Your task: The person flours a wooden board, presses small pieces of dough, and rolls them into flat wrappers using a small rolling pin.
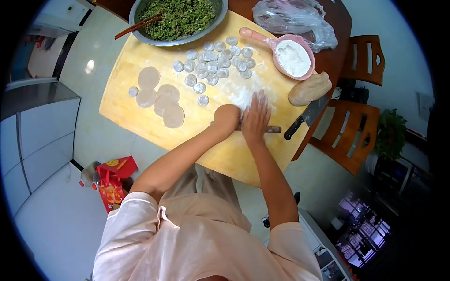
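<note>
A wooden rolling pin (pixel 273 129) lies across the lower middle of a floured wooden board (pixel 215 159). My left hand (pixel 227 119) is closed over its left part, and its fingertips are hidden from above. Flat on the pin rests my right hand (pixel 256 116), fingers stretched forward over loose flour (pixel 241 97). Whether a piece of dough is under my hands cannot be made out. Several small floured dough discs (pixel 212 67) are scattered beyond my hands. To the left, several thin rolled wrappers (pixel 173 116) lie partly overlapping, with one small disc beside them.
A metal bowl of chopped green filling (pixel 180 18) with chopsticks (pixel 138 26) stands at the far edge. Right of the discs are a pink scoop of flour (pixel 293 57), a dough lump (pixel 309 88) and a black-handled knife (pixel 294 128). A plastic bag (pixel 300 21) and chairs (pixel 349 133) lie beyond.
</note>
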Motion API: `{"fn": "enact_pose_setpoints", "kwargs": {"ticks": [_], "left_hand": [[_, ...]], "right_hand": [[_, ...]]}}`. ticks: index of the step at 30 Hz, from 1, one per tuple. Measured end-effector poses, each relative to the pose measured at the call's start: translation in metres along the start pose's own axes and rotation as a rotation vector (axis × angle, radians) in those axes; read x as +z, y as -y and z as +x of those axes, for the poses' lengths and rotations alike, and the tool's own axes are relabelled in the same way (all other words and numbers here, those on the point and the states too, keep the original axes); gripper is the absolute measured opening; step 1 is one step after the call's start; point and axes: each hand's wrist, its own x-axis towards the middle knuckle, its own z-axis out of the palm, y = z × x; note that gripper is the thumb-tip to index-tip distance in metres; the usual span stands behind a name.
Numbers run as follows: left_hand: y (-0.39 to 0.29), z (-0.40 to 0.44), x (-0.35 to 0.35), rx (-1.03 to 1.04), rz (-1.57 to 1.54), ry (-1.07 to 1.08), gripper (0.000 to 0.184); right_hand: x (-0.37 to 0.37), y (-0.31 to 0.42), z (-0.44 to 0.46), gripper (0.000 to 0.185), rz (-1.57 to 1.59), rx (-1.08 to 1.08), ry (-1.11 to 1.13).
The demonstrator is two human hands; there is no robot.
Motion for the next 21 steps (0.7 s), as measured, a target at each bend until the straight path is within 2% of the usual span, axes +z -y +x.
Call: {"fn": "enact_pose_setpoints", "kwargs": {"ticks": [3,6,7,10,11,14,15,18,21], "left_hand": [[-0.007,0.011,-0.004,-0.08,0.052,0.052,0.008],[0.008,0.001,-0.004,-0.028,-0.017,0.035,0.009],[0.017,-0.004,-0.001,-0.02,-0.183,-0.027,0.009],[0.017,-0.016,-0.007,-0.154,-0.335,0.044,0.008],[0.015,-0.017,-0.006,-0.087,-0.273,0.038,0.007],[0.001,-0.004,-0.001,-0.061,-0.002,0.049,0.007],[-0.003,0.001,-0.003,-0.095,-0.007,0.046,0.008],[0.01,0.005,0.004,-0.019,0.043,0.007,0.007],[0.019,-0.013,-0.002,-0.067,-0.25,-0.085,0.006]], "right_hand": [[0.0,0.001,0.012,0.055,0.025,0.004,-0.025],[0.0,-0.005,-0.049,0.055,-0.016,-0.02,0.024],[-0.001,-0.007,-0.064,0.056,-0.032,-0.025,0.032],[-0.005,-0.004,-0.07,0.056,-0.048,-0.029,0.042],[-0.001,-0.004,-0.051,0.056,-0.036,-0.024,0.031],[-0.001,0.007,0.005,0.054,0.011,-0.02,-0.005],[-0.002,0.008,0.015,0.054,0.015,-0.024,-0.008],[-0.005,0.005,-0.008,0.056,-0.007,-0.04,0.02],[-0.004,-0.004,-0.069,0.058,-0.063,-0.045,0.059]]}}
